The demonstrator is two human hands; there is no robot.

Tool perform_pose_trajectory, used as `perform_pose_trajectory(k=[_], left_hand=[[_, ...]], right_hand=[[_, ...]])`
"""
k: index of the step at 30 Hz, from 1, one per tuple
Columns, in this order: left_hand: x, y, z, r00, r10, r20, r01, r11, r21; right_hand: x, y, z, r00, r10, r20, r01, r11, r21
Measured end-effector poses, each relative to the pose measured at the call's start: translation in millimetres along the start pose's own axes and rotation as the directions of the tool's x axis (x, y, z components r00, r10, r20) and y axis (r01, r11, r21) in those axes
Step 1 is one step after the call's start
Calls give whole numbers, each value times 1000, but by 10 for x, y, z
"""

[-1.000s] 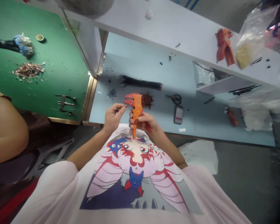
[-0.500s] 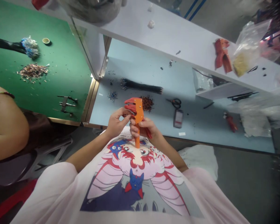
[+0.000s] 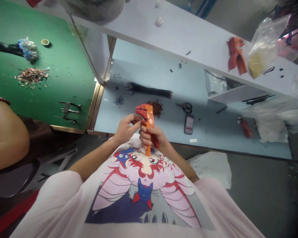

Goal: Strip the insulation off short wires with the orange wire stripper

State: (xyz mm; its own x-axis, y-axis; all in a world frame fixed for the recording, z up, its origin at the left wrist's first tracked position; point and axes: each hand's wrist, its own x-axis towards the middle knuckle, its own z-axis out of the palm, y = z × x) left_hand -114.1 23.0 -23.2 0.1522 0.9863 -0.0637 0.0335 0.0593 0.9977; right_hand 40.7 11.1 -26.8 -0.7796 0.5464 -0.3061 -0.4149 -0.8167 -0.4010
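Note:
My right hand [image 3: 152, 137] is closed round the handles of an orange and red wire stripper [image 3: 146, 116], held upright over the near edge of the pale blue bench [image 3: 149, 76]. Its handles are squeezed together and the jaws at the top look closed. My left hand [image 3: 125, 128] is pinched beside the jaws on the left, fingertips touching the tool head, gripping something thin that I cannot make out. Just beyond the tool lie a small heap of reddish-brown bits [image 3: 156, 107] and a bundle of black wires [image 3: 149, 90].
Scissors [image 3: 186, 106] and a small dark device [image 3: 189, 123] lie right of the heap. A second orange stripper [image 3: 234, 54] and plastic bags [image 3: 263, 46] sit on the white shelf. On the green bench [image 3: 52, 76] at left lie pliers [image 3: 69, 110] and metal scraps [image 3: 31, 75]. Another person's arm [image 3: 7, 138] is at far left.
My left hand has moved in from the left and now touches the tool's jaws. The stripper's handles have been squeezed together and the tool sits slightly lower.

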Motion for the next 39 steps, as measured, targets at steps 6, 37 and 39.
perform_pose_trajectory(k=[6, 37, 39], left_hand=[[18, -9, 31, 1000, -23, 1, 23, 1000, -16], [373, -2021, -318, 796, -605, -22, 478, 606, 636], [445, -2041, -244, 814, -581, -19, 473, 643, 602]], right_hand=[[-22, 36, 28, 999, -29, -13, 30, 999, 30], [-347, 275, -1634, 384, -474, -792, -623, 500, -602], [-402, 366, -1644, 384, -494, -780, -690, 408, -598]])
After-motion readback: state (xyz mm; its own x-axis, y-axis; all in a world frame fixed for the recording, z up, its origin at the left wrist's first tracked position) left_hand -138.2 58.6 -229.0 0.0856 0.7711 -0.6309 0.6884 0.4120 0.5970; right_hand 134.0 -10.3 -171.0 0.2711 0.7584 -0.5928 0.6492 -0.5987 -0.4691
